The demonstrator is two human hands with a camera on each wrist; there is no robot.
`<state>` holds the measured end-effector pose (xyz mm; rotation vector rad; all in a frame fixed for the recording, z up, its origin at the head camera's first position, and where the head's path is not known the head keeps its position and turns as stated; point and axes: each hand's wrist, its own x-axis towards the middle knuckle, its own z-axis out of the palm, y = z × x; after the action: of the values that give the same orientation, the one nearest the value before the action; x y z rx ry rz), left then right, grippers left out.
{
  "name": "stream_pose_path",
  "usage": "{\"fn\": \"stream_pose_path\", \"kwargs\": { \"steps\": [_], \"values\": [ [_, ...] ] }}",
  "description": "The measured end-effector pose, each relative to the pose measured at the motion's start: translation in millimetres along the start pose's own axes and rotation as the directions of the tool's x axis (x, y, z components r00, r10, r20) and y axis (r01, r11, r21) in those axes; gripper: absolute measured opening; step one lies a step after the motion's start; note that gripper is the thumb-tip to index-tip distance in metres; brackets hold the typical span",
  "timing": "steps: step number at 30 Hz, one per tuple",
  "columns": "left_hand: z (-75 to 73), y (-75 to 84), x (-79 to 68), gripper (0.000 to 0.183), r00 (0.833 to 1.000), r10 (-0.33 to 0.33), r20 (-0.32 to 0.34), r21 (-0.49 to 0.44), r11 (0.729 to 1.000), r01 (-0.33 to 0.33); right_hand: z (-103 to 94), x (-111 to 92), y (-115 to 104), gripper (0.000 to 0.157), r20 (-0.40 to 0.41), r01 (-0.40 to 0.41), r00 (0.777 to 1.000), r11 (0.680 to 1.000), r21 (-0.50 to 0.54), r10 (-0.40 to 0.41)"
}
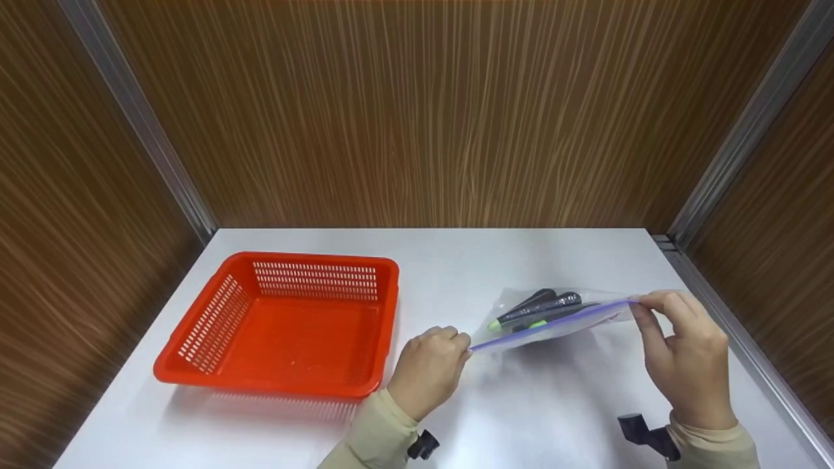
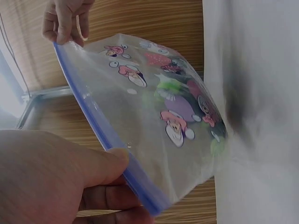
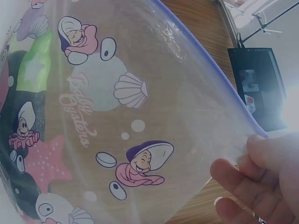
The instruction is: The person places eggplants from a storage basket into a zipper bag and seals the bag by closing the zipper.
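A clear zip bag (image 1: 498, 309) with a purple-blue zip strip and printed cartoon oysters and shells is stretched between both hands. Inside lie dark eggplants (image 1: 537, 306) with light green ends, partly hidden by the zip strip in the head view. My left hand (image 1: 430, 368) pinches the near left corner of the bag; in the left wrist view its thumb (image 2: 117, 161) presses on the strip. At the far right corner, my right hand (image 1: 690, 355) pinches the strip's other end between thumb and fingers. In the right wrist view the bag's print (image 3: 145, 163) faces the camera.
A red plastic basket (image 1: 277, 387) with slotted walls stands on the left of the white table (image 1: 456, 260), close to my left forearm. Wood-grain panels (image 1: 430, 117) enclose the back and sides. A dark screen (image 3: 257, 86) appears in the right wrist view.
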<state>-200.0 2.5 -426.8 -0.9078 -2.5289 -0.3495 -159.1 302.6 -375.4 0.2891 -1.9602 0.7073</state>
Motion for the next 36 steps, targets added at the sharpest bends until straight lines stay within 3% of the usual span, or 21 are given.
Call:
{"fn": "stream_pose_path", "kwargs": {
  "steps": [4, 9, 13, 17, 22, 27, 32, 36],
  "values": [
    [1.8, -2.4, -0.3, 0.007, 1.0, -0.008, -0.014, 0.016, 1.0, 0.008, -3.3, 1.2, 5.0, 0.001, -0.034, -0.027, 0.999, 1.0, 0.008, 0.027],
    [3.2, -3.7, 0.4, 0.007, 0.999, -0.035, -0.018, 0.019, 0.999, 0.035, -7.0, 0.7, 10.9, 0.001, -0.025, -0.054, 0.998, 0.999, 0.003, 0.054],
    [5.9, -4.7, 0.6, 0.007, 0.999, -0.039, -0.005, 0.045, 0.998, 0.039, -11.7, -1.8, 15.8, 0.007, 0.063, -0.066, 0.996, 0.997, -0.036, 0.068],
    [7.8, -6.4, -1.2, 0.007, 0.998, -0.059, 0.012, 0.079, 0.995, 0.058, -15.8, -3.5, 17.8, 0.012, 0.2, -0.062, 0.977, 0.997, -0.043, 0.069],
    [6.0, -7.6, -2.7, 0.006, 0.989, -0.139, -0.058, 0.087, 0.986, 0.143, -10.8, -3.1, 14.3, 0.011, 0.301, -0.092, 0.949, 0.996, -0.019, 0.093],
    [0.6, -7.0, -2.3, 0.01, 0.964, -0.215, -0.154, 0.058, 0.972, 0.226, 0.1, -4.7, 10.8, 0.01, 0.291, -0.115, 0.951, 0.993, 0.033, 0.1],
    [-5.2, -6.5, -1.0, 0.013, 0.916, -0.27, -0.296, 0.031, 0.956, 0.292, 12.5, -8.8, 13.5, 0.019, 0.235, -0.084, 0.971, 0.988, 0.128, 0.052],
    [-8.7, -7.4, 0.1, 0.014, 0.88, -0.291, -0.375, 0.01, 0.948, 0.318, 20.5, -11.3, 16.8, 0.027, 0.237, -0.05, 0.971, 0.993, 0.11, 0.023]
  ]
}}
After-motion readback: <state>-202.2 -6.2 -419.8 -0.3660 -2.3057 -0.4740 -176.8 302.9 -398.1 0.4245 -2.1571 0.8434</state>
